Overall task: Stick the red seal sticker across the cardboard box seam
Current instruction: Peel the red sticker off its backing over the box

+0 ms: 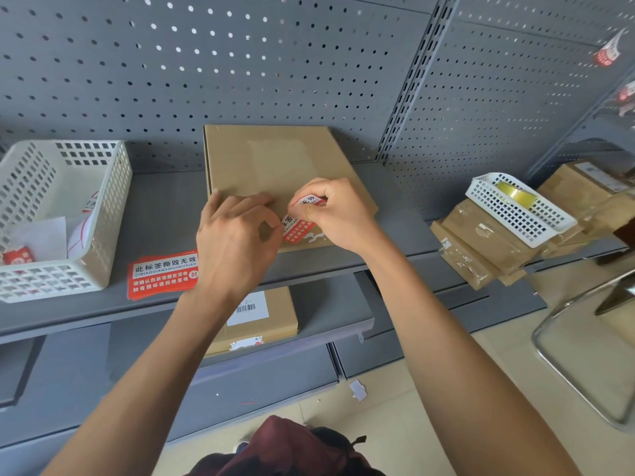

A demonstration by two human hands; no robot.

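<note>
While only the head view is on offer, the entry runs as follows.

Item 1, cardboard box: flat, lying on the grey shelf, at centre of view, its far edge against the pegboard back.

Item 2, red seal sticker: at the box's near edge, about 5 o'clock from the box's middle. Its lower part lies on the cardboard; its upper end curls up, not yet pressed flat.

Item 3, right hand: fingers pinched together on the lifted upper end of the sticker.

Item 4, left hand: at 9 o'clock of the sticker, fingertips closed on its left edge, outer fingers resting on the box top.

Item 5, spare sticker stack: at 8 o'clock of the box, on the shelf. White basket further toward 9 o'clock; a second basket with a tape roll at 3 o'clock.

Progress, judged: placement begun, sticker partly down; smoothing the raised end and rubbing it flat remain.

Not made out: the seam itself is covered by hands and sticker, so whether the sticker spans it cannot be told. White scraps beside the sticker's lower edge are unclear.
</note>
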